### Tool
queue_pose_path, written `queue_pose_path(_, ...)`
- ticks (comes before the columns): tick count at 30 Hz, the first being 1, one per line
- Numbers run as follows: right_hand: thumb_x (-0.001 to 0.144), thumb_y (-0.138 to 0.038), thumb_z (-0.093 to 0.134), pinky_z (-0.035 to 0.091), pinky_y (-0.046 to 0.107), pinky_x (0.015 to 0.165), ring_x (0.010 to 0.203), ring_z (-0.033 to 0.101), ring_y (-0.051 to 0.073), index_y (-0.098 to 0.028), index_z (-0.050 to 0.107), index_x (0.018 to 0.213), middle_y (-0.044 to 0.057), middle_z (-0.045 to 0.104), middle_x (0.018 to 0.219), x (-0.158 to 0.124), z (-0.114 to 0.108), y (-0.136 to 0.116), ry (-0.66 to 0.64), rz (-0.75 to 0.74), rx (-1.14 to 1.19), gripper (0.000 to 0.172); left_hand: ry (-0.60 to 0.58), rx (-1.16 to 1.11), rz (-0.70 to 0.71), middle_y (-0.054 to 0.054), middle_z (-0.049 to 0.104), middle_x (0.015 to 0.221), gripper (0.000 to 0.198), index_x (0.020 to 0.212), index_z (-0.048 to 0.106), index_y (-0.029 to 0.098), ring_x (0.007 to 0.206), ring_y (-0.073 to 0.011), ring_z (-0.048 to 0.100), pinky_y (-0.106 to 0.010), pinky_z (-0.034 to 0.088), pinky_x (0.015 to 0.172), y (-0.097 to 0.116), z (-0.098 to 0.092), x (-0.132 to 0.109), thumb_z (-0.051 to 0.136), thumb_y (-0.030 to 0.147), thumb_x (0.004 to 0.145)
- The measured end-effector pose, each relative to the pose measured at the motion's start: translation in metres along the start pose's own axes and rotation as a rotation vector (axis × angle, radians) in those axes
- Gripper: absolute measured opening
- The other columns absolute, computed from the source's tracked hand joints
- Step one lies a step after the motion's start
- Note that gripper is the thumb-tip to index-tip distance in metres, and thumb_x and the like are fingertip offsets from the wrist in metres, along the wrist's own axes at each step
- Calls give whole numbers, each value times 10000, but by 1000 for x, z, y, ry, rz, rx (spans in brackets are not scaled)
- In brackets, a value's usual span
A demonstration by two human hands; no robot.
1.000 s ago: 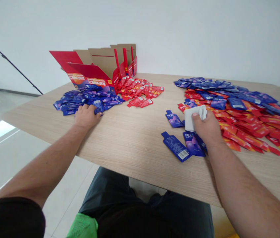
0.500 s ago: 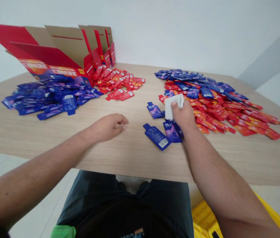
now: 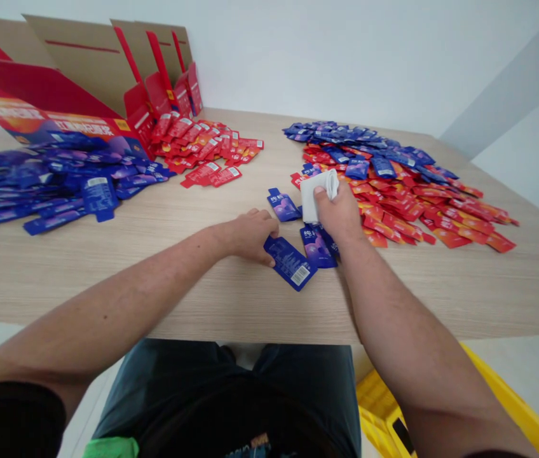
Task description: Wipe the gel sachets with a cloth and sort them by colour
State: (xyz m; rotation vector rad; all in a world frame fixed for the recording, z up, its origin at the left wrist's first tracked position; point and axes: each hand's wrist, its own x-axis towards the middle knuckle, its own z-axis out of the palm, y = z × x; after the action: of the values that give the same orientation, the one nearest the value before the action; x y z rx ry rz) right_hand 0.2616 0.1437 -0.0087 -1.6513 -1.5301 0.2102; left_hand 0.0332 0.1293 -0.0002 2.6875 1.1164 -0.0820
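My left hand [image 3: 250, 236] lies on the wooden table [image 3: 60, 280], its fingers closing over the spout end of a blue spouted sachet [image 3: 291, 262]. That end is hidden under the hand. My right hand [image 3: 339, 210] grips a folded white cloth [image 3: 318, 194], pressing it down near two more blue sachets [image 3: 283, 205] [image 3: 317, 247]. Just beyond the cloth spreads a mixed pile of red and blue sachets [image 3: 393, 184].
At the back left stands an open cardboard carton with red flaps [image 3: 79, 83]. A heap of blue sachets [image 3: 60, 181] and a heap of red sachets [image 3: 197, 152] lie before it. A yellow plastic crate [image 3: 384, 407] sits on the floor below the table's right front edge.
My left hand has moved right across the table and reached the blue sachet. The view has swung left and the table sits lower in the frame. My right hand still holds the cloth.
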Motion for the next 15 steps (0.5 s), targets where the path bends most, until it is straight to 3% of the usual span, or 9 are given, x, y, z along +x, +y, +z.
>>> queue_pose_path(4,884,-490,538,495,501,895,943,632,318,-187,573,1071,128,676,1004,-1,-1,-1,-4,-3,-6,358,-36,-154,-103,-89,709,1014,421,1079,646,221,912,-271,651,-370,476,757,-1,-2,-10,724,416,714)
queue_pose_path(8,880,-499,540,501,495,900,951,635,310,-189,575,1086,125,686,1020,-2,0,-1,5,-27,16,373,13,-399,-156,-14,726,844,181,900,683,239,782,-208,659,-319,457,683,-8,-5,-33,625,376,797)
queue_pose_path(12,872,-508,547,509,501,898,968,646,313,-179,588,1083,128,697,1025,-2,2,0,15,-39,63,392,151,-681,-335,-7,657,678,165,783,639,199,609,-160,593,-276,428,560,-16,3,-52,622,360,816)
queue_pose_path(15,880,-509,541,517,485,887,960,662,300,-174,608,1099,123,711,1040,-3,0,-1,30,-41,108,406,368,-1001,-504,0,607,630,118,788,579,198,530,-138,557,-251,436,491,-17,15,-51,627,298,828)
